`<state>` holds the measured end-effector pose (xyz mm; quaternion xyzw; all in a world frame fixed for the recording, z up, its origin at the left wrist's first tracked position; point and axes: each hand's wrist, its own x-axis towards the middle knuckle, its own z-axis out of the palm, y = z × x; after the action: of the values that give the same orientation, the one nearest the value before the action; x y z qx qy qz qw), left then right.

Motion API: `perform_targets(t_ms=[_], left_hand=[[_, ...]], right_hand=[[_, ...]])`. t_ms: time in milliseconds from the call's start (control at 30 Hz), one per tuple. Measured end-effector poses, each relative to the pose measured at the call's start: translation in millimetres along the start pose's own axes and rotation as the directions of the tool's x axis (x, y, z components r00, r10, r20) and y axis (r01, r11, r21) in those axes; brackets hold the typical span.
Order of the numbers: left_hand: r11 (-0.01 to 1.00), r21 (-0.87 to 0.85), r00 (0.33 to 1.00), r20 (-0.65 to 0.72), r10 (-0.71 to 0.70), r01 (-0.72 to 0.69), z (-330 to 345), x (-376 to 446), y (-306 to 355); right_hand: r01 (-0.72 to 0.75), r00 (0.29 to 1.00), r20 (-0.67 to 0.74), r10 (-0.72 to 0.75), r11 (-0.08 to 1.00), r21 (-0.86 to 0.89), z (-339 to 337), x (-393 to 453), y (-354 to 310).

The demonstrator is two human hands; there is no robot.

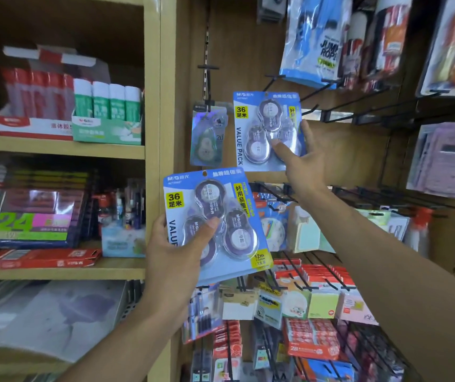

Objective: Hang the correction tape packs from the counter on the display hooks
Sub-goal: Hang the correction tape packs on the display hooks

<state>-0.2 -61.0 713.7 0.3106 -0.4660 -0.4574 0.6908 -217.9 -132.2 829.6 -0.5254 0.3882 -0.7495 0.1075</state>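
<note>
While left hand (175, 245) grips one pack (215, 221), right fingers (283, 150) pinch another (266, 130).

Two bare hands, left hand (175, 245) and right hand (300, 158), extend on bare forearms; no sleeves, gloves or jewellery visible.

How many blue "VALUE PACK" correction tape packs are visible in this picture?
2. One value pack is held low in the left hand. The other value pack is up at the display hooks, gripped by the right hand. More may hang hidden behind it.
</note>
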Motion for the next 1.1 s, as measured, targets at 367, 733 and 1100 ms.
perform_targets(t_ms=[367, 733, 1100], left_hand=[[0.998, 0.033, 0.991, 0.122, 0.049, -0.053, -8, -5, 8], [0.999, 0.031, 0.985, 0.173, 0.011, -0.017, -28, 19, 21], [0.999, 0.039, 0.995, 0.092, 0.025, -0.029, -29, 25, 9]], right_hand=[[-0.02, 0.999, -0.035, 0.019, 0.999, -0.031, 7, -7, 13], [-0.11, 0.994, -0.05, 0.099, 0.931, -0.349, 24, 32, 35], [-0.164, 0.983, -0.017, 0.182, 0.839, -0.518, 46, 79, 75]])
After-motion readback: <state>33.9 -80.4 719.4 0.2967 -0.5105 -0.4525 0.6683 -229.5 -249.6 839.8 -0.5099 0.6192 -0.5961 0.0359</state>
